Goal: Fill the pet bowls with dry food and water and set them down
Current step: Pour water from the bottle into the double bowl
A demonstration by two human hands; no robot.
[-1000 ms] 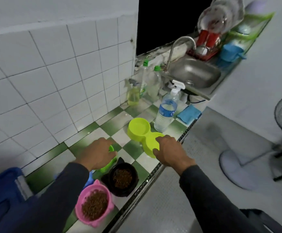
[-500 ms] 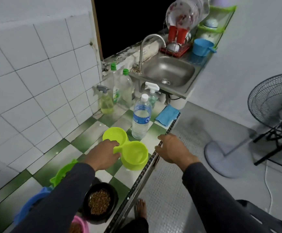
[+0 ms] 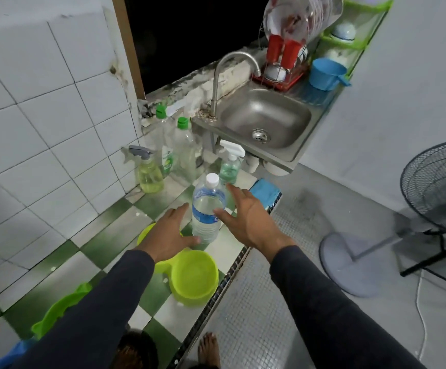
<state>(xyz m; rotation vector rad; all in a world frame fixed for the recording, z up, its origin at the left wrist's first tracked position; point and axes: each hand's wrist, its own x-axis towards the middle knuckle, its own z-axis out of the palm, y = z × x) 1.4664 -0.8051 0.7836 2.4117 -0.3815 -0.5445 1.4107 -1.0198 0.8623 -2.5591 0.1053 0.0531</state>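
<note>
Tiles in green and white chequer cover the surface [image 3: 104, 235], which runs beside a white-tiled wall [image 3: 43, 123] toward a steel sink [image 3: 266, 121]. A clear water bottle [image 3: 207, 211] stands upright between both hands: left hand [image 3: 170, 235] and right hand [image 3: 248, 218], each grip spread open, holding nothing. The lime double bowl [image 3: 192, 278] sits just before it. A fan [image 3: 435, 187] stands on the grey floor.
</note>
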